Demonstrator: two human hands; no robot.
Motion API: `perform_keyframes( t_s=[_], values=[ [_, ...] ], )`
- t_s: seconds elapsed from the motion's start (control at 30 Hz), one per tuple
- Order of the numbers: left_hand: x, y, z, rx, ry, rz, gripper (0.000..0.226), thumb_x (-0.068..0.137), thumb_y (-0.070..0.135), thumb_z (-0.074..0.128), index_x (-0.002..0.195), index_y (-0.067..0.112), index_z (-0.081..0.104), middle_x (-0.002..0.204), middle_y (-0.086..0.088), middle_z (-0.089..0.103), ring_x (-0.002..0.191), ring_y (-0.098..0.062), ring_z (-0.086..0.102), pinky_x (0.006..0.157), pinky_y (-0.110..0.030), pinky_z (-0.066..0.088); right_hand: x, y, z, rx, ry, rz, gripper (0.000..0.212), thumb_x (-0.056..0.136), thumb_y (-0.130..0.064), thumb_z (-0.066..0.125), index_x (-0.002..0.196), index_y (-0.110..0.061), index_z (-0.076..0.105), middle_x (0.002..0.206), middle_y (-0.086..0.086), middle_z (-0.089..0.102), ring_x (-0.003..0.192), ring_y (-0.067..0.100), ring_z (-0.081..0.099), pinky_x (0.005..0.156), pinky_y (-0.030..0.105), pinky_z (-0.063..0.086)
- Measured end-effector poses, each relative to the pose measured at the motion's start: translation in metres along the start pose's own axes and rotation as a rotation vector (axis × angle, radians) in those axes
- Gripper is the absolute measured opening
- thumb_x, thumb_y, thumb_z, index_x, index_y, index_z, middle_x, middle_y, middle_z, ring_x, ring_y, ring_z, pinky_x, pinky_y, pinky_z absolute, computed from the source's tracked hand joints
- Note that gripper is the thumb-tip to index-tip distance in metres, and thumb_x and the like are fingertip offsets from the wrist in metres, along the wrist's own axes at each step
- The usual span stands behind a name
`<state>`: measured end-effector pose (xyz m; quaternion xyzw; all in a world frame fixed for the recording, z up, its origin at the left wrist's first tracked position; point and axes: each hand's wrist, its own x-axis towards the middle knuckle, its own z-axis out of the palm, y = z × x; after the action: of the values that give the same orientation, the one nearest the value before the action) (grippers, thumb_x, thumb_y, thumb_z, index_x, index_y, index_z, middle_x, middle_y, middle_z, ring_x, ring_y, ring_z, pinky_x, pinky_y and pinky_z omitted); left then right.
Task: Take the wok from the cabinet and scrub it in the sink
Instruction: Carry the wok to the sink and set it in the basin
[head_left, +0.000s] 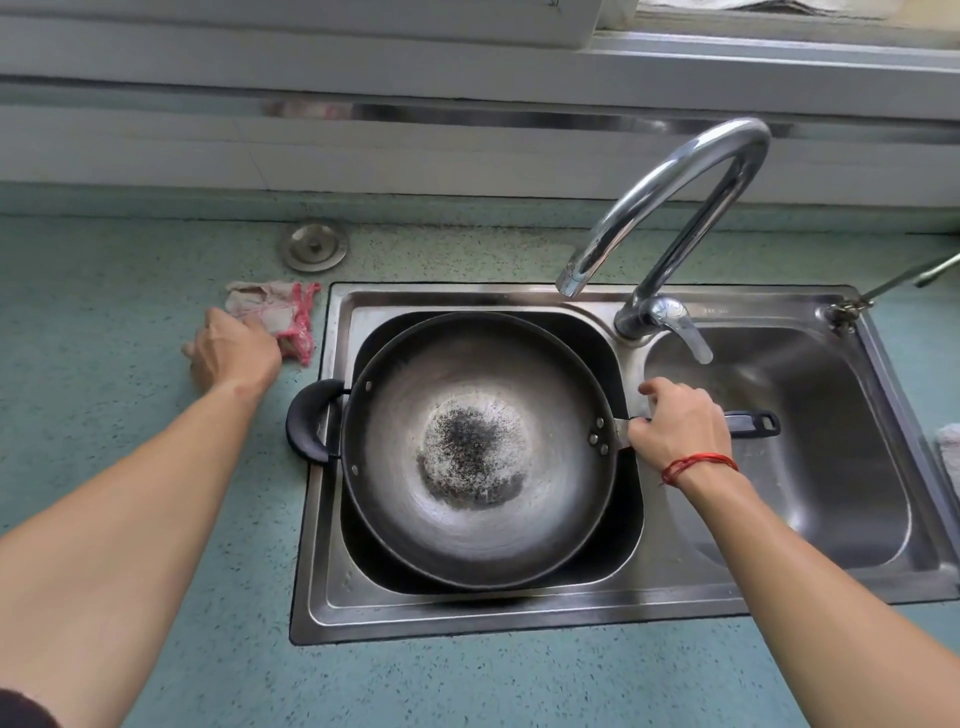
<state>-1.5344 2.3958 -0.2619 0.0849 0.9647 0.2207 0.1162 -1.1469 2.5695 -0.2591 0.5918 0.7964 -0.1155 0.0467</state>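
Right fingers (655, 389) clasp the wok handle (753, 422); left fingers (250, 325) touch cloth (265, 304) on teal counter (119, 312).

The wok (478, 452) is round, of dark grey metal, with a black speckled patch on its bottom. It sits mouth up in the left basin of the steel sink (519, 608). Its black loop handle reaches over the left rim. Its long handle points right, gripped by the right hand (680, 421).
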Motion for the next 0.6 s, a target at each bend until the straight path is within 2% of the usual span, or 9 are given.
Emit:
perform_keyframes(
  t_s=[0.13, 0.23, 0.33, 0.43, 0.5, 0.6],
  values=[
    [0.003, 0.003, 0.002, 0.016, 0.015, -0.001, 0.046, 0.097, 0.026, 0.057, 0.130, -0.004, 0.046, 0.137, -0.028, 0.049, 0.130, -0.044, 0.041, 0.106, -0.049, 0.037, -0.001, -0.003, 0.001, 0.049, -0.001, 0.007, 0.048, 0.077, -0.019, 0.060, 0.125, -0.016, 0.061, 0.113, 0.011, 0.068, 0.108, 0.034, 0.058, 0.094, 0.043, 0.047],
    [0.003, 0.006, 0.001, -0.039, 0.007, -0.039, 0.046, 0.088, 0.020, 0.068, 0.122, -0.008, 0.055, 0.130, -0.029, 0.056, 0.123, -0.045, 0.051, 0.102, -0.046, 0.044, -0.001, -0.005, 0.001, 0.071, -0.010, 0.018, 0.048, 0.078, -0.020, 0.060, 0.126, -0.016, 0.060, 0.114, 0.010, 0.068, 0.108, 0.033, 0.058, 0.095, 0.043, 0.047],
    [-0.005, 0.011, -0.005, -0.154, -0.001, -0.055, 0.036, 0.082, 0.012, 0.068, 0.113, -0.006, 0.063, 0.121, -0.027, 0.063, 0.112, -0.042, 0.059, 0.094, -0.042, 0.050, -0.002, -0.008, -0.001, 0.096, -0.032, 0.034, 0.049, 0.077, -0.019, 0.060, 0.126, -0.016, 0.060, 0.114, 0.010, 0.067, 0.109, 0.033, 0.057, 0.096, 0.043, 0.047],
    [-0.018, 0.020, -0.013, -0.249, 0.004, -0.008, 0.038, 0.085, 0.010, 0.062, 0.121, 0.002, 0.059, 0.126, -0.021, 0.061, 0.118, -0.036, 0.056, 0.097, -0.037, 0.045, -0.002, -0.010, -0.007, 0.167, -0.046, 0.057, 0.048, 0.077, -0.019, 0.060, 0.125, -0.017, 0.060, 0.116, 0.008, 0.067, 0.111, 0.032, 0.057, 0.097, 0.042, 0.046],
    [-0.029, 0.027, -0.019, -0.304, 0.012, 0.056, 0.030, 0.087, 0.009, 0.058, 0.118, 0.008, 0.058, 0.120, -0.017, 0.062, 0.111, -0.032, 0.056, 0.086, -0.033, 0.044, -0.003, -0.011, -0.012, 0.265, -0.049, 0.107, 0.046, 0.077, -0.020, 0.062, 0.123, -0.018, 0.061, 0.115, 0.007, 0.068, 0.111, 0.030, 0.058, 0.098, 0.041, 0.047],
    [-0.048, 0.037, -0.027, -0.401, -0.006, 0.097, 0.019, 0.090, 0.006, 0.051, 0.105, 0.018, 0.050, 0.101, -0.006, 0.056, 0.089, -0.022, 0.051, 0.057, -0.024, 0.037, -0.003, -0.015, -0.020, 0.421, -0.058, 0.195, 0.041, 0.080, -0.022, 0.062, 0.120, -0.018, 0.064, 0.114, 0.003, 0.068, 0.110, 0.026, 0.060, 0.098, 0.036, 0.047]
  ],
)
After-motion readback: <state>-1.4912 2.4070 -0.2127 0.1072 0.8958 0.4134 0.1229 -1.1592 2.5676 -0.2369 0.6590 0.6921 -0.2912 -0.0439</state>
